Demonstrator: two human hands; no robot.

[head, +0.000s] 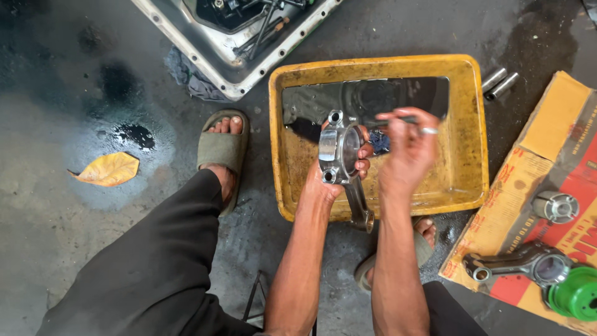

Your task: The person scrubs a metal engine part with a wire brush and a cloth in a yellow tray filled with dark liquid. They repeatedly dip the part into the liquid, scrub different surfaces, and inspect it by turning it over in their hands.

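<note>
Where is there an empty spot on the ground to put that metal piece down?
Bare floor lies between the yellow leaf and the sandalled foot. The cardboard is crowded below, free at its top. The yellow tray holds liquid.

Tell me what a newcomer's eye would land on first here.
The yellow tray of dark liquid at centre draws the eye first, with the left hand gripping a shiny connecting rod over it and the right hand pinching a small brush. To the right, a second connecting rod lies on flattened cardboard beside a green cap; a yellow leaf lies on the wet floor at left.
</note>
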